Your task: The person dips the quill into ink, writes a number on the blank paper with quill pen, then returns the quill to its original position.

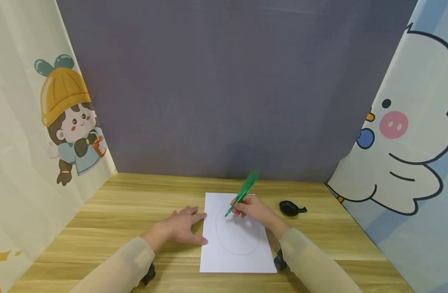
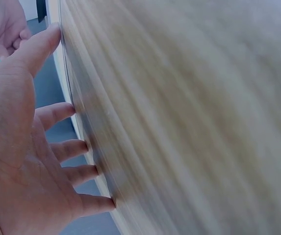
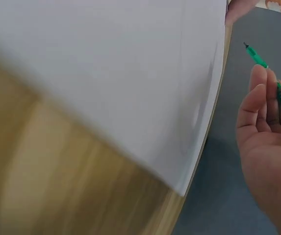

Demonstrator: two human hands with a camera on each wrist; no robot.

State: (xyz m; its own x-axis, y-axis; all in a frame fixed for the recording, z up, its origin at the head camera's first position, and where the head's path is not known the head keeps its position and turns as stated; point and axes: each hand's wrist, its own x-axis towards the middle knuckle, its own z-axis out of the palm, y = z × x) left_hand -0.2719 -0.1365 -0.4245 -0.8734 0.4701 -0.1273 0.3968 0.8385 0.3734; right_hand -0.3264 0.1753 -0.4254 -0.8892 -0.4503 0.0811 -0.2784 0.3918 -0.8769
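A white sheet of paper lies on the wooden table, with a thin oval outline drawn on it. My right hand pinches a green pen over the upper part of the sheet. The pen slants, and its top end is wide and blurred like a feather. In the right wrist view, the tip of the pen shows a small gap from the paper. My left hand rests spread on the table, thumb and index fingertip at the sheet's left edge. Its fingertips meet the tabletop in the left wrist view.
A small black oval object with a short tail lies on the table right of the sheet. Behind the table hangs a dark grey cloth. Cartoon-printed curtains border both sides. Black wrist gear shows under the right sleeve.
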